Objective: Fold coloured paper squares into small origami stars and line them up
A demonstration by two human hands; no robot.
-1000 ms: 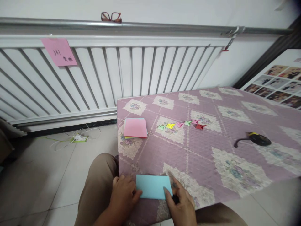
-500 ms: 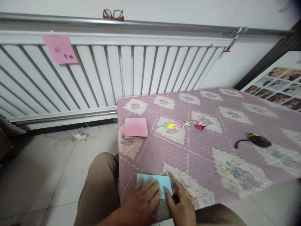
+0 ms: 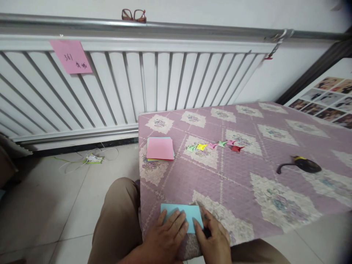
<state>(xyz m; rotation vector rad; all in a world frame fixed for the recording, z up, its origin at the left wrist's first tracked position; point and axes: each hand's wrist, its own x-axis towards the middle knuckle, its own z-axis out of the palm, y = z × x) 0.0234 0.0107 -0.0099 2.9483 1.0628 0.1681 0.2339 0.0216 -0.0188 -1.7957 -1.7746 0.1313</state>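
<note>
A light blue sheet of paper (image 3: 178, 209), apparently folded into a rectangle, lies at the near left of the cloth-covered table. My left hand (image 3: 171, 233) rests flat on it, fingers spread over its left and middle part. At the right end of the paper is my right hand (image 3: 213, 234), with its thumb on the paper and its index finger along the short edge. The other right fingers curl under and are partly hidden. Further back sits a stack of coloured paper (image 3: 160, 148), pink on top. To its right, several small folded paper pieces (image 3: 212, 146) form a row.
A dark object with a curved handle (image 3: 305, 165) lies on the right of the patterned tablecloth (image 3: 192, 179). Behind the table stands a white radiator (image 3: 162, 80) with a pink note (image 3: 72, 57). Glasses (image 3: 134, 15) rest on the pipe above. A power strip (image 3: 94, 159) is on the floor.
The view has shifted slightly, so most things appear a little further right. Both hands stay in nearly the same place on the blue paper.
</note>
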